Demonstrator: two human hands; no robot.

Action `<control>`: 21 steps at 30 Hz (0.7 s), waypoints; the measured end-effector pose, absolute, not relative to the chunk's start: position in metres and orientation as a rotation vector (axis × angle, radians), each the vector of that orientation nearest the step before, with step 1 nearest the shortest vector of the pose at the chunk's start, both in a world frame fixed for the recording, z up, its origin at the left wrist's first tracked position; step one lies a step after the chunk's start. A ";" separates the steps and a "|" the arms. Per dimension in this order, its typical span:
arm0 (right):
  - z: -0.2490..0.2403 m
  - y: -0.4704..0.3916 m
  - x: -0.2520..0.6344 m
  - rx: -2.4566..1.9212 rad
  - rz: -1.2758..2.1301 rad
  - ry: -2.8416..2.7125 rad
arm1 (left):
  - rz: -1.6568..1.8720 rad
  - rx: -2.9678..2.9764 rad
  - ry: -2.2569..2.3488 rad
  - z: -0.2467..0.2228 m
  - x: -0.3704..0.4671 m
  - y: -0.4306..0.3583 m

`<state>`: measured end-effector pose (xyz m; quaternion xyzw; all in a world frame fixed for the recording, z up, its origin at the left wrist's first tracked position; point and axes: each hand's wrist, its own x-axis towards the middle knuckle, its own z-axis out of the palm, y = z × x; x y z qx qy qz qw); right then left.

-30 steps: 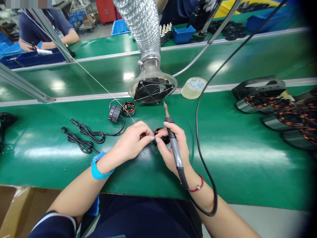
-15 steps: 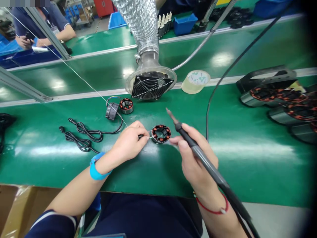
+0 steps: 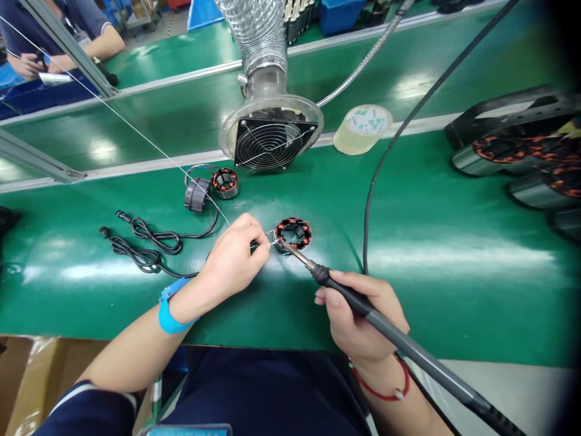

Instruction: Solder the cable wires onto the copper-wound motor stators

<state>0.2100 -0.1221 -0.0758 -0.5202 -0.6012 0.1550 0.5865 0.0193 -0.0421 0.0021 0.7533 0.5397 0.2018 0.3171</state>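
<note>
Hands (image 3: 236, 257), soldering iron (image 3: 408, 345) cropped, wire (image 3: 136, 129) partly hidden

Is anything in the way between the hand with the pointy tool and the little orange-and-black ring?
Nothing that I can see. The right hand points the soldering iron straight at the ring's near left edge. The left hand, with the thin wire, is left of the ring, outside that path.

Bare hands and forearms, one pair, set apart.
Left hand (image 3: 238, 251): back uppermost, thumb and forefinger pinched, fingers curled; left forearm (image 3: 131, 351) slanting in from lower left. Right hand (image 3: 363, 336): thumb forward, fingers bent in a pen-like grip; right forearm (image 3: 394, 418) rising from lower right.
</note>
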 end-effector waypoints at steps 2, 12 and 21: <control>-0.076 -0.122 0.210 -1.199 0.371 -1.411 | 0.526 1.987 1.423 0.002 0.019 -0.042; -0.070 -0.121 0.209 -1.151 0.351 -1.482 | 0.557 2.000 1.419 0.001 0.019 -0.041; -0.072 -0.122 0.209 -1.153 0.350 -1.477 | 0.569 1.980 1.420 0.002 0.019 -0.040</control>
